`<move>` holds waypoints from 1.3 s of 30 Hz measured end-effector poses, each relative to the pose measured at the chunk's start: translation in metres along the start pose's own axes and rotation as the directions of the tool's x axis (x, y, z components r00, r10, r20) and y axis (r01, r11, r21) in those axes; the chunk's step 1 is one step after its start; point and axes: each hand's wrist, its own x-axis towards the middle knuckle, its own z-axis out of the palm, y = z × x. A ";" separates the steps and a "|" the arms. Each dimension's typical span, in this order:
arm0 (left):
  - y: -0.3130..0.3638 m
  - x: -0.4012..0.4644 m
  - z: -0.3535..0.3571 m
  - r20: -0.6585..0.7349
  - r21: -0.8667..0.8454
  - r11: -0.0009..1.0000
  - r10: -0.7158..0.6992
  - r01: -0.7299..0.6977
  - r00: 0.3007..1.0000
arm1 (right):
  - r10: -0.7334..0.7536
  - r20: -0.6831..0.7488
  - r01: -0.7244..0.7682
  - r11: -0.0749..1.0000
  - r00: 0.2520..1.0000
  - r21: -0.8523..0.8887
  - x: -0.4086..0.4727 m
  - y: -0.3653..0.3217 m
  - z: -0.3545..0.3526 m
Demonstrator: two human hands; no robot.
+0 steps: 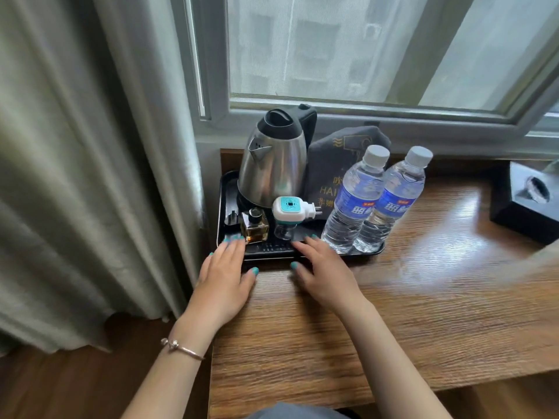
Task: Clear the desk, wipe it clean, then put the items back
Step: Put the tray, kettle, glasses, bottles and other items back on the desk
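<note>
the left hand [225, 269] lay flat, fingers spread, at the front left corner of the black tray [373, 249] on the wooden surface [423, 297]; the right hand [320, 267] lay spread, gripping nothing, on its front rim, beside two bottles [354, 201].

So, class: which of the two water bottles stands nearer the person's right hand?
The left bottle, beside the right hand; the other bottle stands farther right.

The grey bag [335, 164] reads "HAI", cut off; the 2 bottles' [357, 195] blue labels are unreadable.
</note>
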 end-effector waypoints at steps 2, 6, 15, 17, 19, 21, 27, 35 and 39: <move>0.009 -0.006 0.002 0.081 0.083 0.996 -0.046 0.039 0.996 | 0.028 0.148 -0.012 0.994 0.989 -0.109 -0.006 0.000 -0.005; 0.030 -0.017 0.003 0.258 0.109 0.994 -0.056 0.028 0.965 | 0.182 0.381 -0.165 0.983 0.907 -0.077 -0.029 -0.004 -0.018; 0.083 -0.044 0.004 0.554 -0.148 0.947 0.318 -0.285 0.769 | 0.382 0.492 -0.411 0.910 0.782 -0.054 -0.101 -0.002 -0.054; 0.096 -0.043 0.003 0.530 -0.111 0.942 0.325 -0.316 0.783 | 0.423 0.465 -0.462 0.886 0.778 -0.033 -0.120 0.003 -0.063; 0.108 -0.040 0.004 0.499 -0.082 0.930 0.350 -0.359 0.793 | 0.493 0.428 -0.549 0.835 0.757 0.009 -0.141 0.007 -0.070; 0.122 -0.038 0.008 0.532 -0.096 0.922 0.366 -0.375 0.764 | 0.574 0.383 -0.633 0.773 0.723 0.037 -0.164 0.014 -0.075; 0.166 -0.053 0.020 0.662 -0.095 0.878 0.407 -0.469 0.630 | 0.701 0.311 -0.756 0.647 0.641 0.100 -0.226 0.038 -0.087; 0.258 -0.063 0.066 0.635 -0.134 0.827 0.495 -0.546 0.593 | 0.712 0.152 -0.727 0.655 0.685 0.206 -0.270 0.106 -0.120; 0.337 -0.060 0.099 0.644 -0.096 0.820 0.483 -0.564 0.594 | 0.734 0.100 -0.733 0.641 0.672 0.226 -0.299 0.171 -0.159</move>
